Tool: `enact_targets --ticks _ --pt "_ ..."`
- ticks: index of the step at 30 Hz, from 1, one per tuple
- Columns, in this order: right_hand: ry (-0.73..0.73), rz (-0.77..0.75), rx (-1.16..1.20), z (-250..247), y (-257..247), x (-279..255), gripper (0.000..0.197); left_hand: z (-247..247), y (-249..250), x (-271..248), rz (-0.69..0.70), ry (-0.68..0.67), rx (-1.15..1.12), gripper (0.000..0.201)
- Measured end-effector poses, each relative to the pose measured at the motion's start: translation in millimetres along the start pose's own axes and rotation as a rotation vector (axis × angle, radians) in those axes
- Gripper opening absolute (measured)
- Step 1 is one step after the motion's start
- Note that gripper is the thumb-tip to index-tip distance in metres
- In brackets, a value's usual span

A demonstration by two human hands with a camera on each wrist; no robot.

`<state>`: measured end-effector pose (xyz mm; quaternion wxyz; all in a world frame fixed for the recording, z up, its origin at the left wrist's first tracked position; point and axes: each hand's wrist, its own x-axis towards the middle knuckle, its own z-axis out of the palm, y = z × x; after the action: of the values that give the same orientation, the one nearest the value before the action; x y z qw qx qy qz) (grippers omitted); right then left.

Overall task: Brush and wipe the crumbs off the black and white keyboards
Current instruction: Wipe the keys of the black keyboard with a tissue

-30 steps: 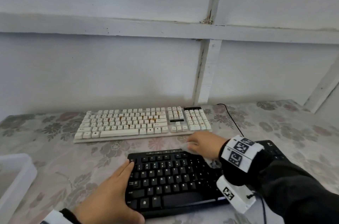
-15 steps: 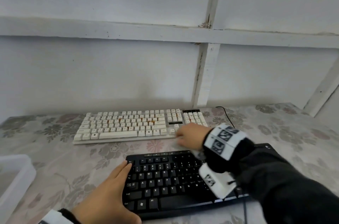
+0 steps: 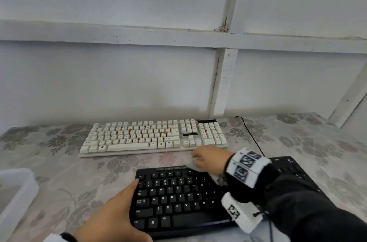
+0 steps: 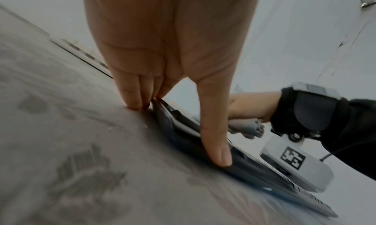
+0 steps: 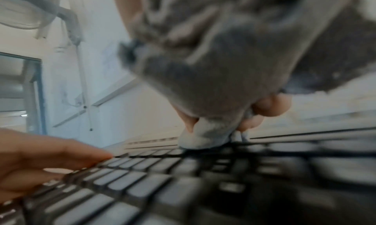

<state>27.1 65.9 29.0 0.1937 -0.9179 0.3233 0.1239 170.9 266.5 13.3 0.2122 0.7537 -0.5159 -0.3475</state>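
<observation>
The black keyboard (image 3: 178, 198) lies near me on the flowered table, the white keyboard (image 3: 153, 135) behind it with orange crumbs among its keys. My right hand (image 3: 208, 159) grips a bunched grey cloth (image 3: 191, 163) and presses it on the black keyboard's top row; in the right wrist view the cloth (image 5: 205, 83) fills the upper frame and touches the far keys (image 5: 142, 164). My left hand (image 3: 119, 214) lies flat with straight fingers against the black keyboard's left edge (image 4: 179, 132), its thumb (image 4: 215, 132) on the frame.
A white plastic tub (image 3: 14, 198) stands at the table's left edge. A black cable (image 3: 250, 134) runs from behind the white keyboard to the right. A white panelled wall (image 3: 139, 75) rises right behind the table. The flowered tablecloth (image 3: 327, 142) is bare at right.
My right hand with the cloth swept up and left toward the white keyboard's front edge, then came back a little onto the black keyboard's top row. My left hand stayed put.
</observation>
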Motion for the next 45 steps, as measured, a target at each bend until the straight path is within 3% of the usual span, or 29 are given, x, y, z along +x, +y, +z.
enact_targets --ticks 6,9,13,16,21,27,33,35,39,45 --pt "0.011 0.281 -0.111 -16 87 -29 0.029 3 -3 0 -0.016 0.021 -0.039 0.091" --pt "-0.021 0.336 -0.224 -27 79 -20 0.029 2 -4 -1 -0.002 0.032 -0.02 0.1" --pt "0.036 0.068 -0.048 -25 -2 0 0.03 1 2 -2 -0.008 0.012 -0.052 0.083" --pt "0.015 -0.141 0.025 -10 -64 22 0.032 1 -2 -2 0.02 0.027 -0.071 0.086" --pt "-0.033 -0.172 -0.121 10 -91 41 0.034 0 -7 -1 0.026 0.045 -0.064 0.09" --pt "-0.058 -0.007 -0.035 -4 -10 4 0.033 4 -10 3 -0.048 0.012 -0.062 0.085" --pt "-0.057 0.219 -0.159 -31 90 -34 0.029 12 -33 13 0.0 0.08 0.044 0.101" --pt "-0.043 0.269 -0.185 -46 110 -43 0.028 18 -49 20 -0.003 0.119 0.09 0.117" --pt "0.083 0.326 -0.151 -60 136 -53 0.019 24 -65 32 -0.003 0.125 0.098 0.125" --pt "0.028 0.408 -0.191 -31 169 -52 0.031 32 -92 49 -0.031 0.146 0.147 0.131"
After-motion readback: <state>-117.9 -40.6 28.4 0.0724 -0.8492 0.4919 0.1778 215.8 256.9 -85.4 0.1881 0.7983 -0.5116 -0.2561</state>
